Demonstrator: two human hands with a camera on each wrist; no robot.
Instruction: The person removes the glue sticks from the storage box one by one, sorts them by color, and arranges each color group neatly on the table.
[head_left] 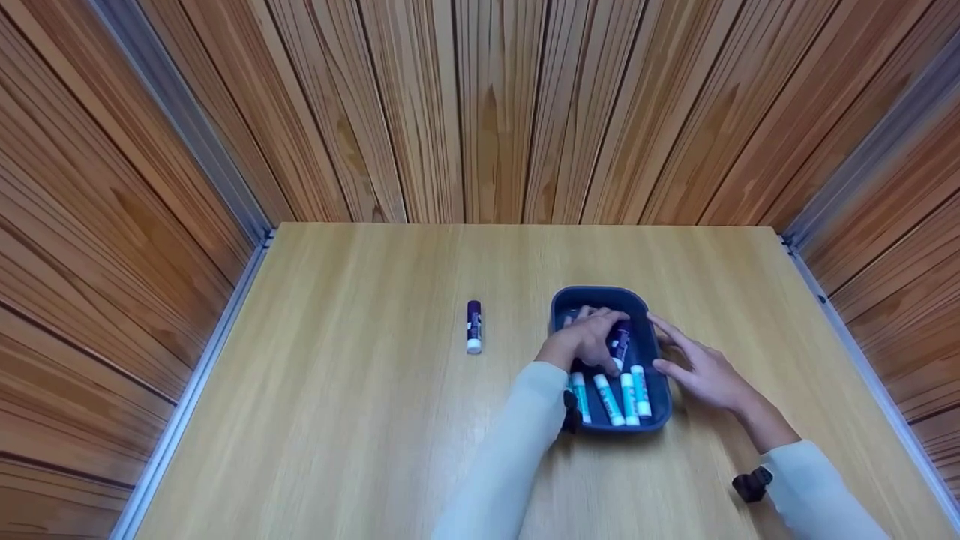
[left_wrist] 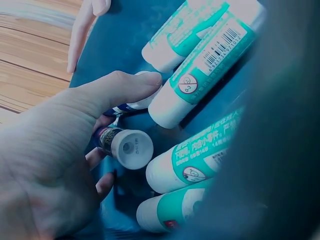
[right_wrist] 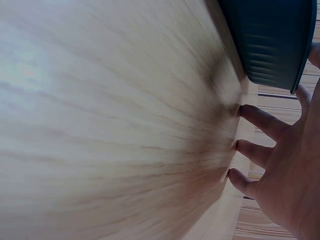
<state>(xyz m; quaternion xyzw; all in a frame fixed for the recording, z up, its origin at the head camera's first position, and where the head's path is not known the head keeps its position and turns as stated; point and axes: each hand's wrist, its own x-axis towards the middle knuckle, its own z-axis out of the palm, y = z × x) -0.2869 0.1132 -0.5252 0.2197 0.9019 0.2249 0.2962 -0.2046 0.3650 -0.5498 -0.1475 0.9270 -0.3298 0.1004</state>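
Observation:
A dark blue rectangular bin (head_left: 657, 397) stands right of the table's middle. Inside it, my left hand (head_left: 595, 337) grips a purple glue stick (head_left: 619, 343), the thumb lying across its white end in the left wrist view. A second dark stick with a white base (left_wrist: 131, 149) is by the curled fingers, which are partly hidden. Several teal-and-white glue sticks (head_left: 609, 400) lie at the bin's near end. At the bin's right side, my right hand (head_left: 705, 371) is spread, thumb and index finger against the rim, the other fingertips on the table.
Another purple glue stick (head_left: 474, 327) with a white end lies on the wooden table (head_left: 360, 390), left of the bin. Wood-panelled walls (head_left: 495, 112) rise behind and on both sides, with metal strips (head_left: 195, 360) along the table's side edges.

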